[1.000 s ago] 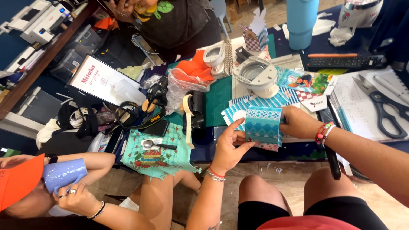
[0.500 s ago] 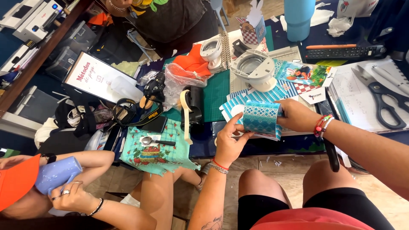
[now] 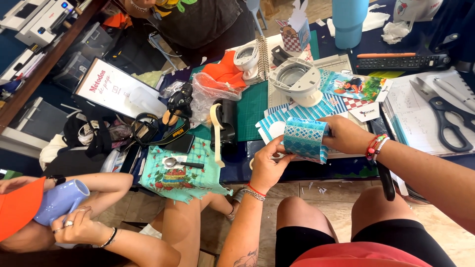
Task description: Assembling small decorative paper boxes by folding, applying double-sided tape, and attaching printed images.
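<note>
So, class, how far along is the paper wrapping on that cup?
Done: the blue patterned paper already curves round a cylinder. In hand: the left hand and right hand grip it on either side. Left: whether its edges are joined cannot be seen; more patterned sheets lie on the table.

Scissors (image 3: 448, 116): you see 1 large pair lying on white paper at the right.
Spoon (image 3: 180, 162): it rests on a green cloth (image 3: 185, 173).
Tumbler (image 3: 350, 20): blue, at the top.
Cutting mat (image 3: 252, 109): green, beside a white holder (image 3: 297, 79).
</note>
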